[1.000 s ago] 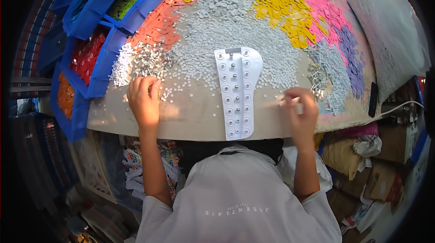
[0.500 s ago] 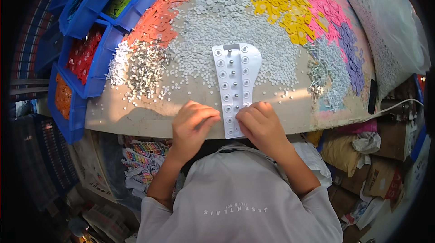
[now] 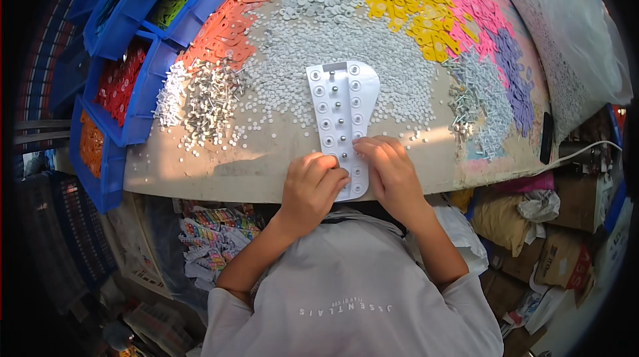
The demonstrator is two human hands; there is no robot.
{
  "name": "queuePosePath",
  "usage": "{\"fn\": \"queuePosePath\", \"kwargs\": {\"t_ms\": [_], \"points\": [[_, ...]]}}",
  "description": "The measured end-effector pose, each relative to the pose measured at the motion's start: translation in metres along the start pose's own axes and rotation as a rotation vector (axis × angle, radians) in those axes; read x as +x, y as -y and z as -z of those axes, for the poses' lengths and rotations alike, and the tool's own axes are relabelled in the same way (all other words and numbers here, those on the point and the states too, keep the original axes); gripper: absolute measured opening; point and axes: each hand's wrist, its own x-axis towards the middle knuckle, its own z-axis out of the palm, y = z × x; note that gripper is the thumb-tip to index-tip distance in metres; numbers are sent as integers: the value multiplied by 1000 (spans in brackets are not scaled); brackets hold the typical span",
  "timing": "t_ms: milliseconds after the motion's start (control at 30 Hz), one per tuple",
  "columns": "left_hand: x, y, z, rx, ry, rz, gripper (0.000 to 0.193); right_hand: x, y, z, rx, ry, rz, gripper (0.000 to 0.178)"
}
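Note:
In front of me at the table's edge lies a white paddle-shaped tray (image 3: pixel 363 80), its wider rounded end on the far right. Two rows of round white discs (image 3: pixel 356 102) with metal-looking centres sit in it, flanking a middle line of small metal studs (image 3: pixel 341 121). My left hand (image 3: pixel 309 187) is over the tray's near left side, fingertips pinched together; what they hold, if anything, is hidden. My right hand (image 3: pixel 387 169) rests at the tray's right edge, its closed fingertips at a disc; I cannot make out anything in them.
Beyond the tray spreads a heap of small white discs (image 3: pixel 346 30). Metal rivets (image 3: pixel 210 100) lie left of it, silvery pins (image 3: pixel 489 104) right. Orange (image 3: pixel 223 30), yellow (image 3: pixel 416 7), pink (image 3: pixel 476 10) and purple strips (image 3: pixel 512 84) ring the heap. Blue bins (image 3: pixel 150 107) stand left; a clear bag (image 3: pixel 566 37) right.
My left hand has moved right, from beside the tray to over its near end. My right hand has shifted slightly up along the tray's right edge.

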Motion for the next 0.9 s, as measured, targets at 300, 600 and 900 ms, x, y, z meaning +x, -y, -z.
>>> {"fn": "queuePosePath", "kwargs": {"t_ms": [300, 600, 900], "points": [[-5, 0, -2, 25, -18, -58, 22, 0, 1, -3, 6, 1, -17, 50], [-32, 2, 6, 75, 49, -248, 27, -5, 1, -4, 22, -36, -17, 49], [79, 63, 12, 141, -35, 141, 50, 4, 0, 0, 32, -17, 11, 37]]}}
